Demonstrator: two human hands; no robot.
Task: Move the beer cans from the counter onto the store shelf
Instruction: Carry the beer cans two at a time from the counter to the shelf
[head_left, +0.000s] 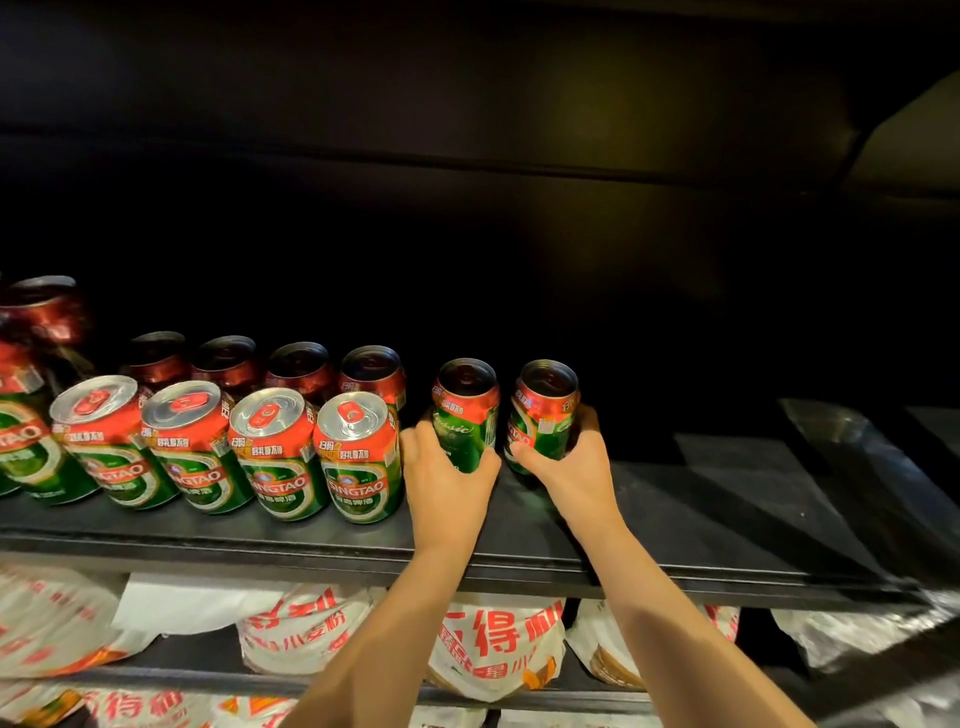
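Here, both hands are on the dark shelf (675, 525), each wrapped around one beer can. Left hand (447, 478) grips the left can (465, 415) low on its body, fingers curled round the far side; right hand (571, 467) grips the right can (545, 410) the same way. Both cans upright, just right of the front row of cans (234, 452), roughly in line with the back row of cans (265, 366); whether their bases touch the shelf cannot be told, hands cover them

Handling, as judged: thin aluminium, stiff enough if full, likely some weight; printed wall smooth and possibly slick. A wrap around the lower or middle body looks the sound hold; squeezing hard could dent the wall. Tops carry pull tabs, best left alone

Around the front row: two ranks of like cans, a further can perched higher at the far left end. To the right of the held cans the shelf is bare and dark. Below the shelf edge, white bags with red print (493, 644) lie on a lower level. Nearest obstacle is the last can of the front row (358, 457), touching or almost touching the left hand's knuckles; a sideways nudge could topple it
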